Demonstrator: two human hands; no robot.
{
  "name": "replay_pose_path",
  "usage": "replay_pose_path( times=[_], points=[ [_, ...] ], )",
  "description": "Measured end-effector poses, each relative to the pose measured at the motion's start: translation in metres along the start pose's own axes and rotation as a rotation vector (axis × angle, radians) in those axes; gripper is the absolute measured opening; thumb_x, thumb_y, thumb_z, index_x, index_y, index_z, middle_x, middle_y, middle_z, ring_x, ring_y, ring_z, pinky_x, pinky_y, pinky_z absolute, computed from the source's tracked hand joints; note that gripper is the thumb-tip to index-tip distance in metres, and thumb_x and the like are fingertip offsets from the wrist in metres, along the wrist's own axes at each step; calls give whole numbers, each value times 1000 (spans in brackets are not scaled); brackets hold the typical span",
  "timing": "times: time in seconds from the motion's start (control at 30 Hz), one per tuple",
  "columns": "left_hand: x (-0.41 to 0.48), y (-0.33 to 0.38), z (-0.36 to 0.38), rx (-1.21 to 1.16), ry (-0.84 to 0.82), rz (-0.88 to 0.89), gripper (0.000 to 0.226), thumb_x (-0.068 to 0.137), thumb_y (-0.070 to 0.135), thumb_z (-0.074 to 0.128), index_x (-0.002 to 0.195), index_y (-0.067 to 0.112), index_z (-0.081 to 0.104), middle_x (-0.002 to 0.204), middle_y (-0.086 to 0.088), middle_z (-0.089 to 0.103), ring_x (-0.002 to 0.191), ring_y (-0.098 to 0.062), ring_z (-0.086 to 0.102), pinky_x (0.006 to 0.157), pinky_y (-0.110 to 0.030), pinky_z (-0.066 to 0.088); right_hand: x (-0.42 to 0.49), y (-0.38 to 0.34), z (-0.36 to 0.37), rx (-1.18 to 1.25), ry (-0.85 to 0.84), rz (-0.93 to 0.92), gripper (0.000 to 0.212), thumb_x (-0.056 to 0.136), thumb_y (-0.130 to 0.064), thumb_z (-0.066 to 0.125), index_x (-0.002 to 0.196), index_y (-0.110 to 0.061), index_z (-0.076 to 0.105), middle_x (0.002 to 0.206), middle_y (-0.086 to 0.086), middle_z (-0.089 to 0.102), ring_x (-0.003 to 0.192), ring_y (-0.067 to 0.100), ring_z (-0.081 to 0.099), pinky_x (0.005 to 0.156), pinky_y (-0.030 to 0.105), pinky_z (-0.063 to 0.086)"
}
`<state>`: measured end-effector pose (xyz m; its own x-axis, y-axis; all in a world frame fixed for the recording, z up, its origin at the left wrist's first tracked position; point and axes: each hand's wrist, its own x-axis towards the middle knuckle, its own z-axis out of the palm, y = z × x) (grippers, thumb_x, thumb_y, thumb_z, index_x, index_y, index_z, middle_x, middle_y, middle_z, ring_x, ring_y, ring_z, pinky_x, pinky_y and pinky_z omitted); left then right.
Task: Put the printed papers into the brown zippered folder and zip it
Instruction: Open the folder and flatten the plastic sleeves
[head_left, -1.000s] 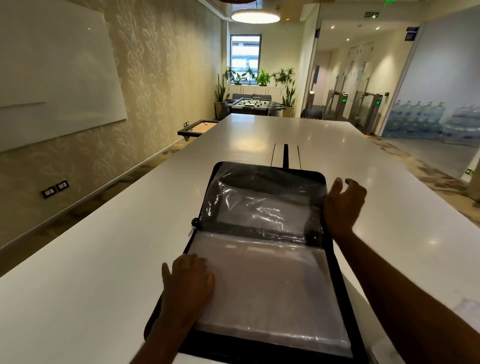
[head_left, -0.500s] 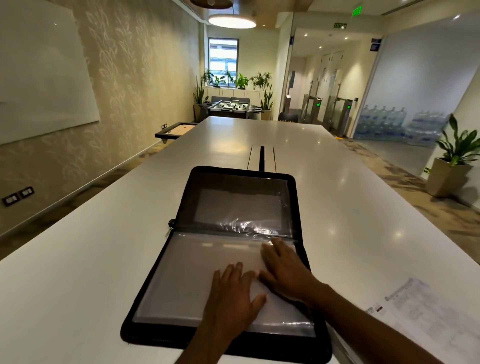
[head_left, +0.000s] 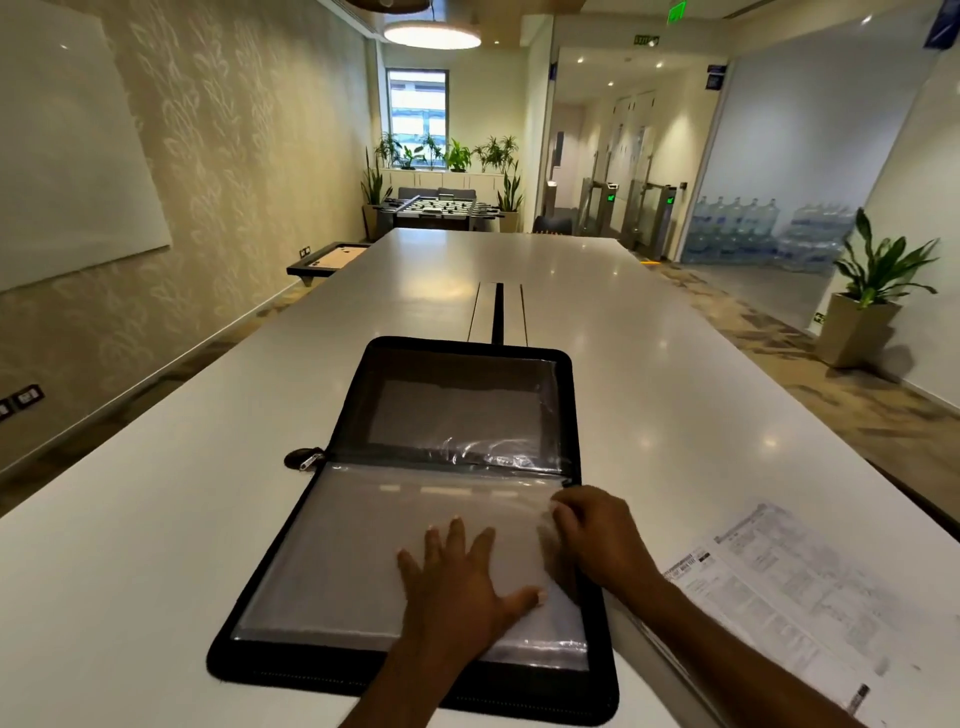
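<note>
- Two hands are seen in the lower middle of the frame, both on one opened zippered folder (head_left: 311, 670).
- One folder only is laid flat on the white desk (head_left: 130, 545), at the centre and lower centre of the frame; it is unzipped, and its two halves are spread out, one above the other in the picture.
- One clear sleeve (head_left: 363, 561) is seen over the lower half, and one plastic pocket (head_left: 457, 410) over the upper half.
- The left hand (head_left: 457, 582) is laid flat on the clear sleeve, with its fingers straight and spread.
- The right hand (head_left: 597, 535) is set at the sleeve's right edge with its fingers curled; the plastic edge appears to be pinched between them.
- One zipper pull (head_left: 304, 460) is seen at the folder's left edge, level with the fold.
- The printed papers (head_left: 779, 587) are left on the desk at the lower right of the frame, just beside the folder and outside it; the number of sheets cannot be told.
- One dark slot (head_left: 497, 312) is cut in the desk above the folder.
- One whiteboard (head_left: 67, 171) is hung at the upper left, and one potted plant (head_left: 872, 291) is stood at the right edge.
- One foosball table (head_left: 439, 208) is seen at the upper centre, beyond the desk.
</note>
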<state>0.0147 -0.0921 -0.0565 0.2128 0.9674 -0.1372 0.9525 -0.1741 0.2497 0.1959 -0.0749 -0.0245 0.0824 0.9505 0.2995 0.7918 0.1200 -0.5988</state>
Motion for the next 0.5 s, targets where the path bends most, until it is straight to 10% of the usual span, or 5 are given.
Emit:
replay_pose_path(
  times=[0.23, 0.5],
  points=[
    [-10, 22, 5, -20, 123, 94, 45, 97, 54, 27, 137, 42, 42, 158, 2, 23, 146, -21, 13, 114, -60, 2, -6, 14, -17, 417, -14, 475, 36, 81, -29, 55, 77, 5, 66, 73, 18, 70, 70, 37, 65, 72, 46, 57],
    [-4, 27, -4, -152, 399, 166, 36, 99, 46, 34, 119, 36, 62, 141, 8, 52, 134, -16, 40, 112, -51, 24, 10, 0, -19, 949, -178, 812, 40, 96, -33, 53, 98, 5, 63, 81, 19, 60, 70, 28, 59, 67, 37, 58]
  ],
)
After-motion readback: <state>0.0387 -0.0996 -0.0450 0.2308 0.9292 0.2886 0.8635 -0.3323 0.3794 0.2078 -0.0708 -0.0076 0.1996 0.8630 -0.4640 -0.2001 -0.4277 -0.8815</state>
